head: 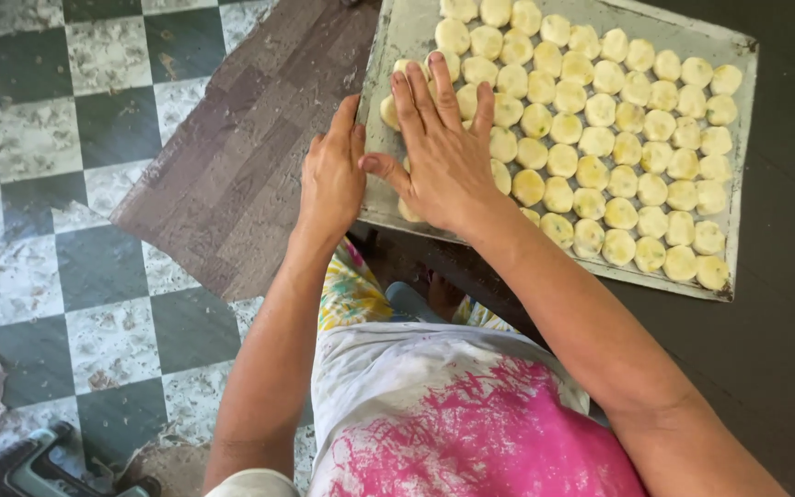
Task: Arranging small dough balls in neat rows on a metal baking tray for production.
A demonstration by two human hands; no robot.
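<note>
My right hand [443,156] lies flat, fingers spread, on the soft dough balls [600,138] at the near-left corner of the one metal tray [397,37]; my left hand [331,175], fingers together, presses the tray's left edge. I think the balls squash easily, so I'd hold the stiff tray rim. I count roughly seventy balls, two hands.

dark table [784,350] | metal baking tray [397,41] on it | pale dough rounds [600,138] in rows

Worn green-and-white checkered floor [66,230]; brown mat [250,156] (frayed); dark table [784,322].
</note>
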